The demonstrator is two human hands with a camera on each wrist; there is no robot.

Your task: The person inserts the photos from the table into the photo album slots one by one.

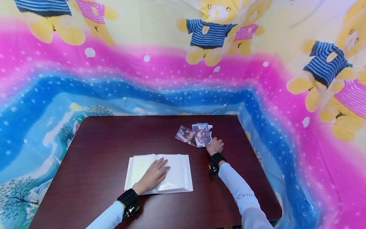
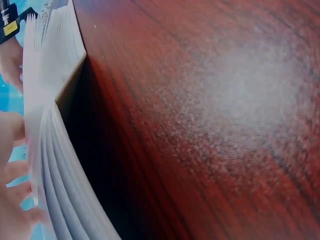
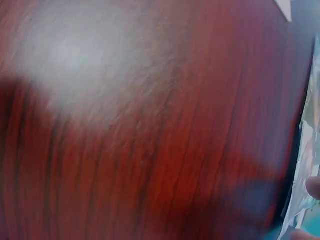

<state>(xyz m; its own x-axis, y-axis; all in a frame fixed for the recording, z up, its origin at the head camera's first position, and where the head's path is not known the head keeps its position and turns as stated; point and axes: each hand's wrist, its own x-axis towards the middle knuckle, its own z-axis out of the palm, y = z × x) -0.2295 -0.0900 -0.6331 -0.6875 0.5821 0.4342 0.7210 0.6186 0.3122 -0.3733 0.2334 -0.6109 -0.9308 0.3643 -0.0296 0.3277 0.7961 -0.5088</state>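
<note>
A white photo album (image 1: 140, 165) lies opened flat on the table, its pages spread to both sides. My left hand (image 1: 155, 173) rests on it near the centre fold, fingers extended over the right-hand page. In the left wrist view the album's stacked page edges (image 2: 65, 165) show side-on, with part of the left hand (image 2: 15, 200) beside them. Farther back on the right, several loose photos (image 1: 201, 132) overlap in a small pile. My right hand (image 1: 215, 146) is at the pile's near right corner, thumb side against the photos. Only fingertips (image 3: 314, 187) show in the right wrist view.
The dark red-brown table (image 1: 114, 136) has rounded corners. Around its back and sides hangs a printed cloth (image 1: 160, 73) with cartoon bears. A black camera band (image 1: 130, 202) sits on the left wrist, another band (image 1: 217, 162) on the right.
</note>
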